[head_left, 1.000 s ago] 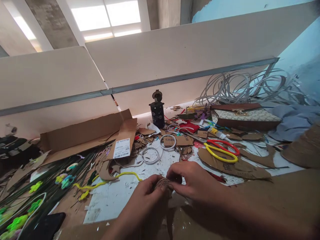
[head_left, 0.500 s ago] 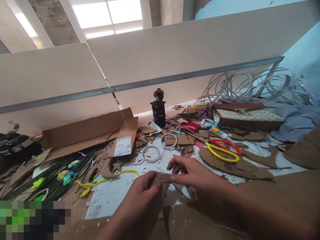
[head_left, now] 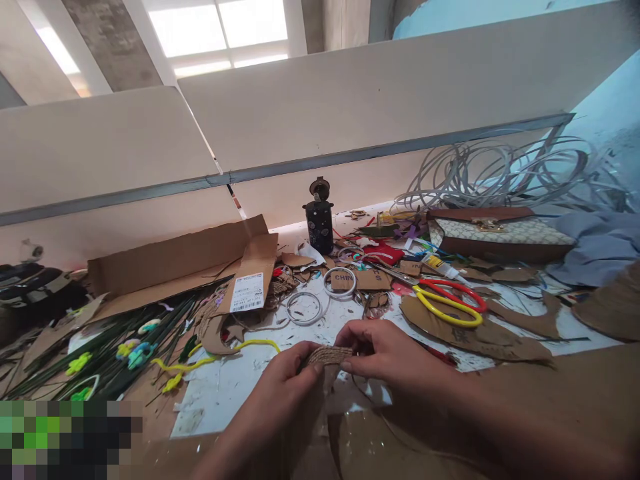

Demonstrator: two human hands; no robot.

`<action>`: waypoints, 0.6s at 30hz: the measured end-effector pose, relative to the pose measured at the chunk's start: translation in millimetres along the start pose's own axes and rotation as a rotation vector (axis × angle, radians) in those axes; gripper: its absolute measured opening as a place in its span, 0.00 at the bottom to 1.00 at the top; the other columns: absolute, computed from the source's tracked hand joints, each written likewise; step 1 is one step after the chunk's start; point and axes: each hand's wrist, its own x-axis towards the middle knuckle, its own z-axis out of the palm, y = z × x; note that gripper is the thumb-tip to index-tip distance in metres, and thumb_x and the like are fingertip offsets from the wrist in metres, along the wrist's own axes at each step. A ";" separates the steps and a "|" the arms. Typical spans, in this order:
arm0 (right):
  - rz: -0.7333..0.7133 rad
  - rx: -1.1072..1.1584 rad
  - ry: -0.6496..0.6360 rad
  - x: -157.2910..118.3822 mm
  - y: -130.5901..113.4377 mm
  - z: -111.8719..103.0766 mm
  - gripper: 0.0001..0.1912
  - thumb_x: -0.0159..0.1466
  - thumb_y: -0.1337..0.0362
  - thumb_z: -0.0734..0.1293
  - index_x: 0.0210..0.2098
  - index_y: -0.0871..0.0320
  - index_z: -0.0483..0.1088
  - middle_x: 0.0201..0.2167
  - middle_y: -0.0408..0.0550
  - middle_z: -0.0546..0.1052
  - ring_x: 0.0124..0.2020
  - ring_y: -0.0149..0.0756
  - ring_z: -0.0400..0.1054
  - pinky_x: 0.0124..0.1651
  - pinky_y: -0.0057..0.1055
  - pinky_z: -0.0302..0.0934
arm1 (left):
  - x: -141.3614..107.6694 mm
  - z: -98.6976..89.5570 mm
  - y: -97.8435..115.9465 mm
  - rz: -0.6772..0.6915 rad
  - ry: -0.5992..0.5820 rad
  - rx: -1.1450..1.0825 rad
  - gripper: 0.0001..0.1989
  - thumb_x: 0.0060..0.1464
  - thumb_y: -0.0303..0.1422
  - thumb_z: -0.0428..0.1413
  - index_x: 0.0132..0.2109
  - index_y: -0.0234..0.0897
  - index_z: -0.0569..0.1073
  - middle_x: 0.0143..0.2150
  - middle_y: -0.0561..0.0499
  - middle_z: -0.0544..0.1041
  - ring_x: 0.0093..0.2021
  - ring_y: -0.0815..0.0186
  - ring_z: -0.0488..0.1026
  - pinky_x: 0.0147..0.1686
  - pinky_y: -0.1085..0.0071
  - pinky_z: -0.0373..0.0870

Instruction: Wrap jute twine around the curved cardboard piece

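Pinching the twine-wound piece (head_left: 329,355) at six o'clock in our view, our left hand (head_left: 294,371) is nearly closed; our right hand (head_left: 380,350), fingers lifted half a second ago, now curls in on its other end. Cardboard (head_left: 369,282) at one o'clock from them reads "CHIN"; the barcoded label (head_left: 249,292) at ten is too small.

A bright window (head_left: 189,32) glows at eleven o'clock, pale panels (head_left: 370,110) cross twelve, a bluish wall (head_left: 613,93) stands at two.
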 end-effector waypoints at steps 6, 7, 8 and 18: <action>0.004 -0.022 -0.002 -3.6 -4.4 1.5 0.08 0.54 0.67 0.70 0.34 0.60 0.76 0.26 0.42 0.76 0.29 0.32 0.66 0.29 0.25 0.56 | -5.1 3.9 11.4 -0.022 0.008 0.114 0.10 0.59 0.37 0.54 0.42 0.35 0.75 0.38 0.50 0.76 0.40 0.61 0.69 0.40 0.69 0.64; 0.003 -0.022 -0.004 -3.9 -4.3 2.2 0.07 0.54 0.66 0.71 0.34 0.60 0.76 0.26 0.42 0.76 0.29 0.32 0.67 0.29 0.25 0.56 | -5.2 5.3 11.9 -0.025 0.016 0.122 0.10 0.59 0.37 0.54 0.42 0.35 0.75 0.38 0.50 0.76 0.40 0.61 0.69 0.40 0.69 0.64; 0.001 -0.026 -0.004 -4.0 -4.2 3.0 0.07 0.55 0.65 0.71 0.34 0.60 0.77 0.26 0.42 0.76 0.29 0.32 0.67 0.29 0.25 0.56 | -4.9 6.9 11.8 -0.027 0.023 0.123 0.11 0.59 0.37 0.55 0.42 0.35 0.75 0.37 0.50 0.75 0.40 0.61 0.69 0.39 0.70 0.64; -0.009 0.176 -0.016 -2.3 -5.8 4.9 0.14 0.55 0.58 0.74 0.35 0.62 0.76 0.26 0.42 0.75 0.27 0.30 0.66 0.30 0.26 0.58 | -0.8 17.8 -5.6 -0.072 0.106 -0.269 0.07 0.54 0.35 0.59 0.36 0.36 0.70 0.29 0.56 0.68 0.30 0.68 0.64 0.31 0.72 0.58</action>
